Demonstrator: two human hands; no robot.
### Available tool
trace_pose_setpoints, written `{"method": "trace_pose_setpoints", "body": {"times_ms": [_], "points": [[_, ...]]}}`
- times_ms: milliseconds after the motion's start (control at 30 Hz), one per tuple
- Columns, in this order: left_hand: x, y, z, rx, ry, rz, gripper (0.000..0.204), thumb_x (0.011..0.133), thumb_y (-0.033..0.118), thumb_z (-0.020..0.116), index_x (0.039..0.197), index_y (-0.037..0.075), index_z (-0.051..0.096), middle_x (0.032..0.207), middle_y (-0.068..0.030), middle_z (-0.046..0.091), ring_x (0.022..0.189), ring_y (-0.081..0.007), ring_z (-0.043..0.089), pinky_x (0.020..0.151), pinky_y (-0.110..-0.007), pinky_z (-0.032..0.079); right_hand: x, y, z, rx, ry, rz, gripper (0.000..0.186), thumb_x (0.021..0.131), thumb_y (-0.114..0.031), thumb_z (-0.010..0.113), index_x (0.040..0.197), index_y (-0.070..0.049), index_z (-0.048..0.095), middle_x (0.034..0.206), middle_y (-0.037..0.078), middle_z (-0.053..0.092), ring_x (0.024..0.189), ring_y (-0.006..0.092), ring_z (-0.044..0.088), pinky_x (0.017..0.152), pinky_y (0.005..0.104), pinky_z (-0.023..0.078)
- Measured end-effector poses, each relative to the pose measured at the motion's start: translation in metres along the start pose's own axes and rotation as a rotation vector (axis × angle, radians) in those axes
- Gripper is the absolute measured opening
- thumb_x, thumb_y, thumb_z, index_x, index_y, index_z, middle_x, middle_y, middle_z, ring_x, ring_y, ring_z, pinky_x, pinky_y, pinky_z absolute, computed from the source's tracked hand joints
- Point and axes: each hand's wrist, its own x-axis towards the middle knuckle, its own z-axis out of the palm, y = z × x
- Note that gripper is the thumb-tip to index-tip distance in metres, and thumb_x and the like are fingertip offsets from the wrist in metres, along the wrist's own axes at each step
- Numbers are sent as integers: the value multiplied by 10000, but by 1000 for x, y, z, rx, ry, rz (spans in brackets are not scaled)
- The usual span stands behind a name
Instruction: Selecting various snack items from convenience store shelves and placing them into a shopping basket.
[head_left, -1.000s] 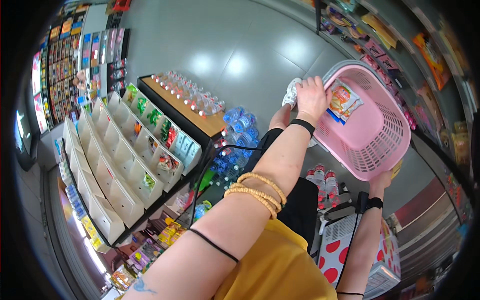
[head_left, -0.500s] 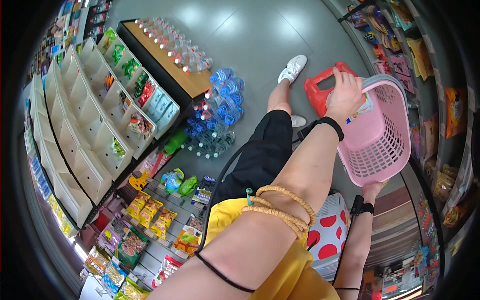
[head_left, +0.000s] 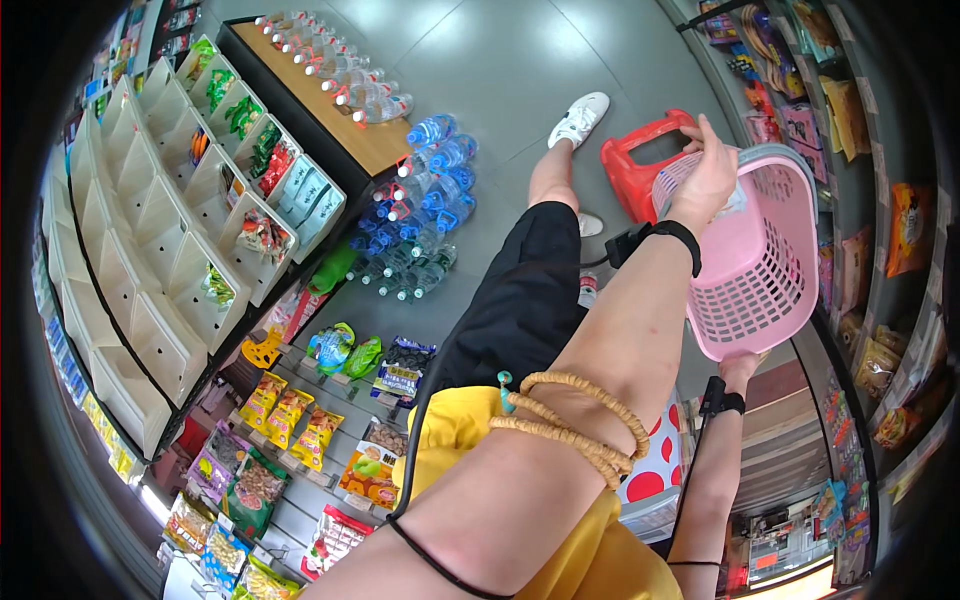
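A pink plastic basket is held at the right of my view. My left hand has its fingers curled at the basket's upper rim, partly covering a pale packet inside. My right hand grips the basket's lower end from outside, its fingers mostly hidden beneath it. Just left of the basket, a red plastic item with a handle opening lies near the floor.
Stepped bins of packets and a wooden ledge with water bottles stand left. More bottles crowd beside it. Hanging snack bags are at lower left. Shelves of packaged goods line the right. My white shoe rests on grey floor.
My left arm has shifted rightward with the basket, whose packet is now mostly hidden. The red item has come into view, and the lower-left snack rack shows more as the view shifted.
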Motion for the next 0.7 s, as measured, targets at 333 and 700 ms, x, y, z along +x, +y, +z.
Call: {"method": "trace_pose_setpoints", "body": {"times_ms": [333, 700], "points": [[-1, -9, -16, 366, -97, 162, 266, 901, 182, 351, 955, -10, 527, 703, -194, 602, 829, -442, 625, 971, -603, 270, 48, -30, -190, 17, -101, -37, 522, 944, -404, 351, 1365, -95, 332, 1395, 87, 370, 1238, 275, 389, 1043, 411, 324], [4, -8, -3, 256, -69, 221, 306, 884, 162, 387, 996, -63, 562, 751, -216, 573, 781, -462, 611, 915, -643, 309, 46, -22, -188, 1, -48, -115, 540, 948, -380, 292, 1372, -45, 317, 1417, 109, 345, 1272, 285, 346, 1064, 394, 285]]}}
